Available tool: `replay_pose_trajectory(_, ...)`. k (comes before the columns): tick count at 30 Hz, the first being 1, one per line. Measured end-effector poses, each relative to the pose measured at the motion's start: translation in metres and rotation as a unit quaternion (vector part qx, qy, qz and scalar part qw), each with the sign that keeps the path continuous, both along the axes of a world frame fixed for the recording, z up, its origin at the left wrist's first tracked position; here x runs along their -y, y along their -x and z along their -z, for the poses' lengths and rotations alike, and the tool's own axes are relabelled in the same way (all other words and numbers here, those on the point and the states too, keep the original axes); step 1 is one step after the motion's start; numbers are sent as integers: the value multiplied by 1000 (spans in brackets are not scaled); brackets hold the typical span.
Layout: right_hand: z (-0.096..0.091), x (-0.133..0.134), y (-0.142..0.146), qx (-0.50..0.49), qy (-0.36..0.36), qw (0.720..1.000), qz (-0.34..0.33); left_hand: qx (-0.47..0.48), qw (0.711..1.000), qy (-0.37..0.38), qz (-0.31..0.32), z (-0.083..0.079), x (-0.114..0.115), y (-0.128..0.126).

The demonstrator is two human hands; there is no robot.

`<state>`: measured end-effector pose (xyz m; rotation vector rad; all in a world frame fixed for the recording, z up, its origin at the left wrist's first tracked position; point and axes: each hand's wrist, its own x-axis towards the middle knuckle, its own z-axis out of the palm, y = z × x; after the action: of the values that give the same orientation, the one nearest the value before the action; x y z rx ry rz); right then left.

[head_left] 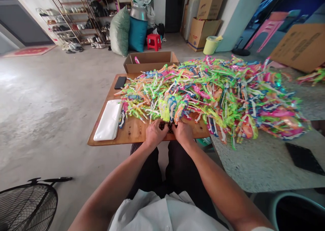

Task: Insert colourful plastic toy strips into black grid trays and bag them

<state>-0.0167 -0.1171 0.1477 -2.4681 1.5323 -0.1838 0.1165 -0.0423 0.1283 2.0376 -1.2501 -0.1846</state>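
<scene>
A big heap of bright plastic toy pieces [215, 92] in green, pink, orange and blue covers the wooden table [132, 131] and the stone-topped table to its right. My left hand [155, 132] and my right hand [181, 132] rest side by side at the wooden table's near edge. Both have their fingers curled round a small dark object [168, 126] between them; I cannot make out what it is. A yellow-green piece [165, 110] lies just beyond my fingertips.
A stack of clear plastic bags [108, 120] lies at the table's left, a black phone [120, 82] at its far corner. An open cardboard box [149, 61] stands behind. A dark tablet [303, 158] lies on the stone table [254, 166]. A floor fan [27, 204] stands at lower left.
</scene>
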Motion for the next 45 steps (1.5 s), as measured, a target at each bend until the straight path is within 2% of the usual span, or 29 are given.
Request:
replay_pose_trajectory(3,-2,-1,0,-5,-5,1000,0,21,1000,9,-4,1,0,8)
replay_pose_trajectory(9,-5,1,1,-1,-22,1000,-15,-19,1000,23,-3,10,9,7)
replay_pose_trajectory(14,0,4,1,-10,-19,1000,-20,-157,984,81,-5,17,5,-10)
replay_pose_trajectory(18,6,5,4,13,-15,999,-26,-234,969,48,-60,15,-1,-22)
replay_pose_trajectory(20,8,4,6,34,-14,999,-31,-258,963,65,-54,12,0,-25)
replay_pose_trajectory(23,11,4,10,59,-16,997,-38,-337,936,101,-21,6,1,-24)
replay_pose_trajectory(26,14,4,12,80,-10,995,-55,-446,890,97,-13,0,-2,-24)
replay_pose_trajectory(28,17,3,12,85,-9,995,-51,-491,866,87,-19,-4,-5,-26)
replay_pose_trajectory(31,23,3,12,97,-3,995,-31,-517,850,80,-65,-9,-11,-30)
replay_pose_trajectory(34,32,4,11,132,28,990,-36,-494,857,94,-109,-11,-15,-32)
replay_pose_trajectory(40,49,4,11,203,102,973,-33,-414,900,111,-79,2,-18,-29)
replay_pose_trajectory(45,53,3,11,212,103,971,-31,-351,931,57,-83,14,-19,-29)
